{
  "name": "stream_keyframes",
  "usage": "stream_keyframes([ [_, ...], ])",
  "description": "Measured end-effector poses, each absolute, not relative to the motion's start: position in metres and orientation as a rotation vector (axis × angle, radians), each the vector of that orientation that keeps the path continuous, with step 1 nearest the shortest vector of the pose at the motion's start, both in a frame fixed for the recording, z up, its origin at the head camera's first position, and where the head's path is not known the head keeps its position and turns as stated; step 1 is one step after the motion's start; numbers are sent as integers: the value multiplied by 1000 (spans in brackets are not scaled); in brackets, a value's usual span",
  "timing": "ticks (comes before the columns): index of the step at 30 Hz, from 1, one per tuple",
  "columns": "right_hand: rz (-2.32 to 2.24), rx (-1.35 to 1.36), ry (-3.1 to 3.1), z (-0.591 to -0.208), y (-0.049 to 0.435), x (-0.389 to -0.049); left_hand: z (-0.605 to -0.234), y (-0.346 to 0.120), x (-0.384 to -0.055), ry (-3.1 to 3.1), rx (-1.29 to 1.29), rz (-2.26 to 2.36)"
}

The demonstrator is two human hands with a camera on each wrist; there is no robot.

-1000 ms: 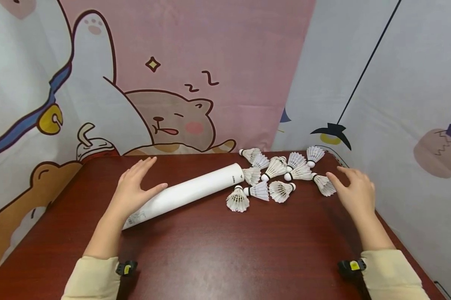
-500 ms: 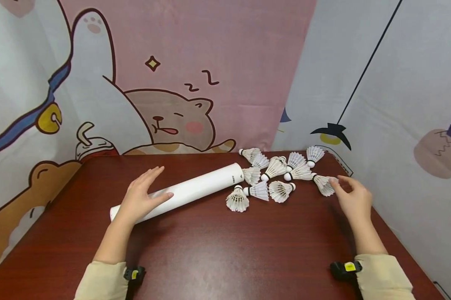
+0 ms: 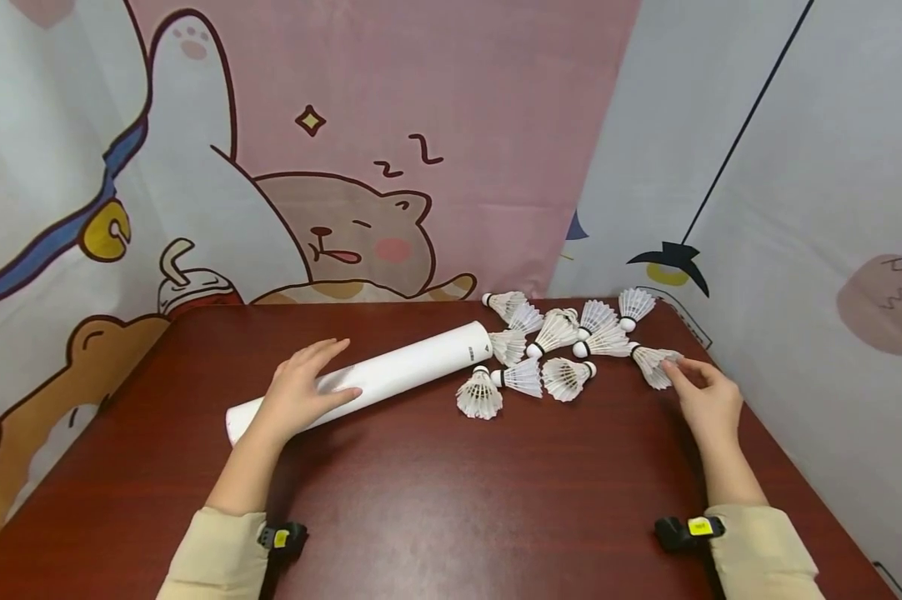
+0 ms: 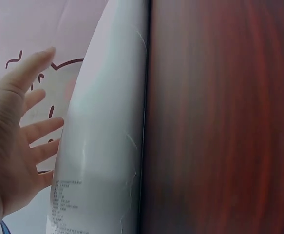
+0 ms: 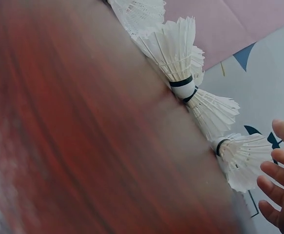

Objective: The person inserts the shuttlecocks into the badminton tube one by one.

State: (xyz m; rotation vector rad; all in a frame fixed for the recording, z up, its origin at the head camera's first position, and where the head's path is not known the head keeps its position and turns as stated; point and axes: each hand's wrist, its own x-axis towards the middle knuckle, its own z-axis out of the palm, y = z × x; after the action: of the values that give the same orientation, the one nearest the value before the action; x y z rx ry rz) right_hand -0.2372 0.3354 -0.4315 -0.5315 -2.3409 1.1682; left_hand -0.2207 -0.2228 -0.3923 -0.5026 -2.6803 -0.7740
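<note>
A long white shuttlecock tube (image 3: 406,369) lies slantwise on the table; printed text and creases show on its wall in the left wrist view. Over its near part is my left hand (image 3: 301,392), thumb and fingers spread, with the tube between them and me gripping nothing. At the far right of the shuttlecock group, one feather shuttlecock (image 3: 653,365) rests on its side, its cork pointing left. My right hand (image 3: 709,404) has its fingertips right at that shuttlecock's feather edge. The right wrist view shows those fingers loosely bent and apart beside the shuttlecock (image 5: 244,156).
Several more white feather shuttlecocks (image 3: 552,333) lie loosely grouped at the back right of the dark red table (image 3: 451,500). One shuttlecock (image 3: 508,346) sits right at the tube's far end. Cartoon-printed cloth (image 3: 451,75) hangs along the back and sides.
My left hand has moved right and slightly down along the tube, uncovering its near end. The right hand has moved left to the rightmost shuttlecock, its thumb and fingers drawing closer together.
</note>
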Motion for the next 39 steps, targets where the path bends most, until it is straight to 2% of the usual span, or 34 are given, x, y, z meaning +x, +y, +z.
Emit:
stream_keyframes([
  [9, 1184, -565, -2307, -444, 336, -243, -403, -219, -229, -2725, -544, -738],
  [19, 1173, -468, -2228, -453, 330, -253, -404, -217, -230, -2782, -542, -687],
  [39, 1093, -481, -2178, -453, 325, -256, -406, -218, -228, -2797, -591, -647],
])
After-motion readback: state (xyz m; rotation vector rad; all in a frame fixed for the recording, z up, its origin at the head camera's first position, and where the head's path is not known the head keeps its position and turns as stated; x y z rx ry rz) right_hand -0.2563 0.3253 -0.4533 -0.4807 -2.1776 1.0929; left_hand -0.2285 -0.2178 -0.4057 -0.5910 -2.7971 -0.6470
